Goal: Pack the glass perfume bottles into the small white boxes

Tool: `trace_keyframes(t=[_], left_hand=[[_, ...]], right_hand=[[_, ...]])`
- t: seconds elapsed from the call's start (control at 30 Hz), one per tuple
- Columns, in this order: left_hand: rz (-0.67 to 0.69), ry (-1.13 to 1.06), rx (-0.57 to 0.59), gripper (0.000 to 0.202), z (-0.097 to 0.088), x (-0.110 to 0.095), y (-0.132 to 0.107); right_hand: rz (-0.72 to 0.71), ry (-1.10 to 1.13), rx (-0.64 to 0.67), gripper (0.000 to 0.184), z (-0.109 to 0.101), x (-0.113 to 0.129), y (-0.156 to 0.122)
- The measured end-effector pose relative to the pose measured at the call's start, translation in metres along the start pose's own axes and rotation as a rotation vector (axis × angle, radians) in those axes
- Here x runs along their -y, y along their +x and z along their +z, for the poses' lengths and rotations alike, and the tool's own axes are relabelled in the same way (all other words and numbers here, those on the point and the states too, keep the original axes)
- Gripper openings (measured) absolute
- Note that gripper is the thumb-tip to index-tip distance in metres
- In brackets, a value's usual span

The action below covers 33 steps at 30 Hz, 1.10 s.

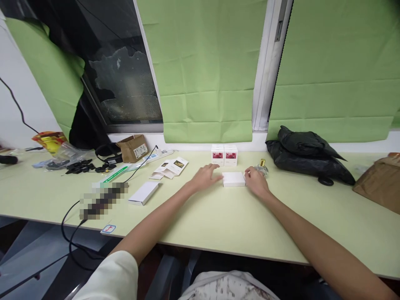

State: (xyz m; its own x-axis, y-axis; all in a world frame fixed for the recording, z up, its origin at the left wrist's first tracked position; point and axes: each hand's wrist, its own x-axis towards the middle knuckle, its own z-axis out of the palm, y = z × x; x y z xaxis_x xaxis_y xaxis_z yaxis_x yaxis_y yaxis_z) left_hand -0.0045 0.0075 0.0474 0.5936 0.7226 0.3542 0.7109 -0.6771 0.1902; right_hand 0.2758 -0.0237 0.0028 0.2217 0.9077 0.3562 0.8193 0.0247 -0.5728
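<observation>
A small white box (234,179) lies flat on the table in front of me. My left hand (204,178) is just left of it, fingers spread and thumb pointing at the box's near left side, holding nothing. At the box's right end, my right hand (256,182) has its fingers curled in against the edge. Just behind that hand stands a clear glass bottle with a gold cap (262,163), partly covered by the hand. Farther back, white boxes with red pictures (224,156) are grouped together near the wall.
Left of my arm lie another white box (143,193) and unfolded printed cartons (170,168). Beyond them are a brown cardboard box (133,148), a power strip (159,155) and black cables. Black plastic bags (308,154) and a brown paper package (379,182) sit on the right.
</observation>
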Motion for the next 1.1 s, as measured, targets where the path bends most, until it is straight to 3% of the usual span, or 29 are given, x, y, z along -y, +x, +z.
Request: trace_keyframes(t=[0.13,0.27,0.4,0.57,0.73,0.87,1.1], left_hand=[[0.061,-0.045,0.080,0.086,0.025,-0.028,0.009],[0.036,-0.091,0.096,0.084,0.033,-0.026,0.013],[0.111,-0.028,-0.009,0.077,0.028,-0.021,0.009],[0.341,0.224,-0.118,0.076,0.017,-0.021,-0.006],[0.442,0.349,-0.128,0.065,0.013,-0.015,-0.020],[0.450,0.359,-0.142,0.065,0.013,-0.010,-0.022],[0.428,0.355,-0.112,0.066,0.008,-0.009,-0.024]], right_hand=[[-0.005,0.051,0.048,0.020,0.004,-0.001,0.001],[-0.023,0.123,0.083,0.022,0.006,-0.001,0.002],[-0.035,0.216,0.129,0.026,0.005,0.000,0.003],[-0.072,0.290,0.168,0.024,0.003,0.001,0.003],[-0.273,0.412,0.269,0.024,0.005,-0.002,0.001],[-0.400,0.232,0.270,0.023,0.008,0.001,-0.003],[-0.403,-0.009,0.278,0.008,0.009,0.010,-0.006]])
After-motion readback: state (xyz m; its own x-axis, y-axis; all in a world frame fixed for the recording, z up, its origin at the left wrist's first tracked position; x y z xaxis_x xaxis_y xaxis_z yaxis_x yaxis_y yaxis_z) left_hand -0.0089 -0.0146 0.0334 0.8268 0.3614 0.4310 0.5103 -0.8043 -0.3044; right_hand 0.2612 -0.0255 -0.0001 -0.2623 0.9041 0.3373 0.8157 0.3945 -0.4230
